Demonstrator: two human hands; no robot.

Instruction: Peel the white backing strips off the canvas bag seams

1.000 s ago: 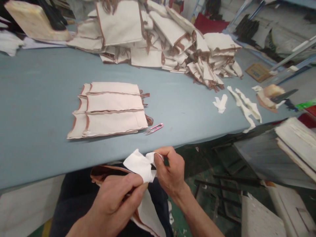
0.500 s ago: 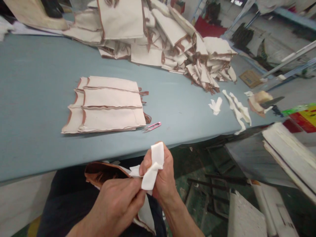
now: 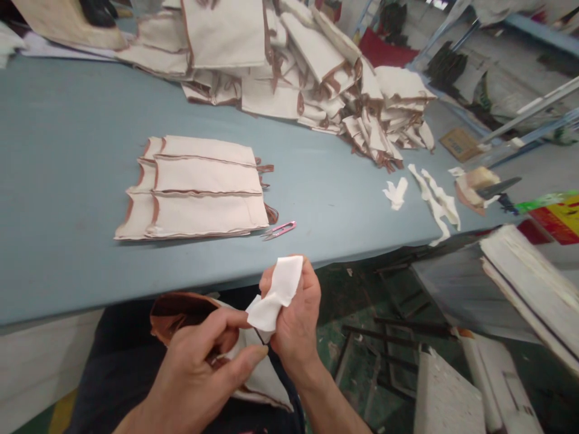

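The right hand point(image 3: 296, 325) is gripping a white strip point(image 3: 277, 294) at six o'clock in view. The left hand point(image 3: 194, 367), thumb and forefinger parted, is adjoining it above a brown-edged bag point(image 3: 266, 380). Pink snips point(image 3: 286, 228) are lying at the strip's twelve.

A: What is different in your hands?
B: One second ago, both your hands pinched the white cloth point(image 3: 283, 283), nearer to you and leftward of the pink snips point(image 3: 279, 230). Now it lies bent in your right hand point(image 3: 296, 325), straight on the near side of the snips.
A: And your left hand point(image 3: 199, 367)?
B: Its thumb and forefinger have parted.
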